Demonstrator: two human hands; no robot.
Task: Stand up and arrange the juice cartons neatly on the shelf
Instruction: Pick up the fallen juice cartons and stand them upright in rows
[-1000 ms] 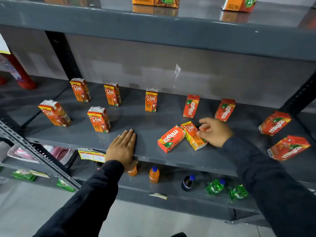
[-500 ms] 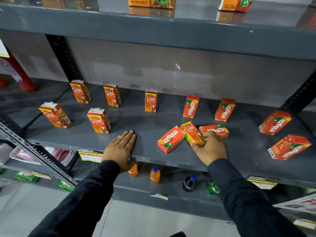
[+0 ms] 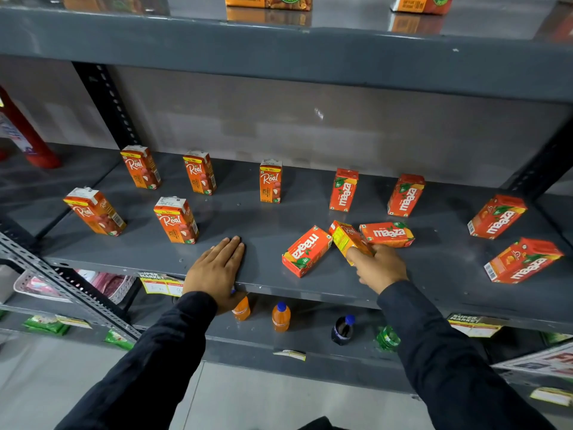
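Note:
Small orange juice cartons are spread over the grey metal shelf [image 3: 269, 212]. Several Real cartons stand upright at the left, among them one at the front [image 3: 176, 219]. Two Maaza cartons [image 3: 343, 189] stand upright at the back right. Lying flat in the middle are a Maaza carton [image 3: 306, 251], a Real carton [image 3: 348, 238] and another Maaza carton [image 3: 387, 234]. Two more Maaza cartons [image 3: 497, 216] lie tipped at the right. My right hand [image 3: 379, 266] grips the near end of the lying Real carton. Flat on the shelf's front edge rests my left hand [image 3: 217, 268], palm down.
The shelf above [image 3: 279, 48] overhangs and carries larger orange cartons. Below, small drink bottles [image 3: 281, 316] stand on a lower shelf. A red cylinder [image 3: 28, 138] stands at the far left. Slotted black uprights [image 3: 107, 103] frame the bay.
My right hand has drawn back from behind the lying cartons, uncovering a flat Maaza carton, and has closed on the near end of the lying Real carton. My left hand has stayed flat.

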